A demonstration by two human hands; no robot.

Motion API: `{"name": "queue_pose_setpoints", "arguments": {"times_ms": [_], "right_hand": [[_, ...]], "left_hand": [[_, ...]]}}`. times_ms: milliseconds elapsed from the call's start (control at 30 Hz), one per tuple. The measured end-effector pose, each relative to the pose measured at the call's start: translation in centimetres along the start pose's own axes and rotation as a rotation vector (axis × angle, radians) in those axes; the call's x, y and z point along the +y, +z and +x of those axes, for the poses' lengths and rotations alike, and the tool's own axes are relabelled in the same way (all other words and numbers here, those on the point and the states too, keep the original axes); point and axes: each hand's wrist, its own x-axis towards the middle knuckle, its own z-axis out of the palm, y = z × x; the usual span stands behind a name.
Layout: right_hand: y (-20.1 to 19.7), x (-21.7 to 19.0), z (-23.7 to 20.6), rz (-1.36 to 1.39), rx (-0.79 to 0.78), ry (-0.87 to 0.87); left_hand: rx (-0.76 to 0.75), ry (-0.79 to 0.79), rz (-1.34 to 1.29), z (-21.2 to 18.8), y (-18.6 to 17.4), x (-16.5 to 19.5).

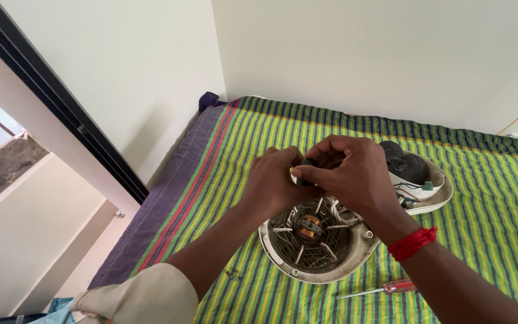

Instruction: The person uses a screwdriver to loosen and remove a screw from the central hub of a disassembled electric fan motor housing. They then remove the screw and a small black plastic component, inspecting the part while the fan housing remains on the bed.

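Plain white walls meet in a corner at 12 o'clock, and a dark-framed window runs along the 9 o'clock side. A bed covered with a green, yellow and purple striped sheet (481, 198) fills the middle of the view and serves as the work surface.

Both hands meet above the centre of the bed. The left hand (274, 183) and the right hand (349, 174), the right wrist tied with a red thread (413, 243), are closed together around a small dark part (307, 165). Only a sliver of that part shows between the fingers, so its kind cannot be told. It is held raised, apart from the sheet, directly above the round fan housing (316, 240), which keeps it in line with the assembly below.

The housing lies face-up at 6 o'clock of the hands, exposing a motor with copper winding (309, 227) at its hub and white wires, so the inner parts stay reachable. A second white shell (436, 189) with a dark component, wires and a small green piece rests just beside it at 3 o'clock. A red-handled screwdriver (379, 290) lies on the sheet at 5 o'clock, near the right forearm. A small dark metal piece (232, 275) lies at 7 o'clock.
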Motion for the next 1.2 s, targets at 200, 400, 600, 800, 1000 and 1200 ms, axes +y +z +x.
{"name": "queue_pose_setpoints", "arguments": {"times_ms": [200, 400, 600, 800, 1000, 1200], "right_hand": [[-0.3, 0.4, 0.7, 0.022, -0.111, -0.068], [-0.6, 0.5, 1.3, 0.188, -0.333, -0.011], [-0.7, 0.9, 1.1, 0.261, -0.358, -0.093], [-0.6, 0.8, 0.5, 0.291, -0.299, -0.113], [-0.5, 0.6, 0.8, 0.024, -0.178, 0.015], [-0.2, 0.4, 0.5, -0.089, -0.108, 0.040]], "left_hand": [[-0.213, 0.085, -0.562, -0.3, -0.7, -1.5], [-0.256, -0.046, -0.516, -0.2, -0.4, -3.6], [-0.253, -0.095, -0.432, -0.3, -1.0, -3.4], [-0.128, -0.008, -0.227, -0.6, -1.7, -1.8], [-0.099, -0.017, -0.136, -0.3, -1.4, -0.7], [-0.047, 0.021, -0.069, -0.3, -0.3, -0.2]]}}
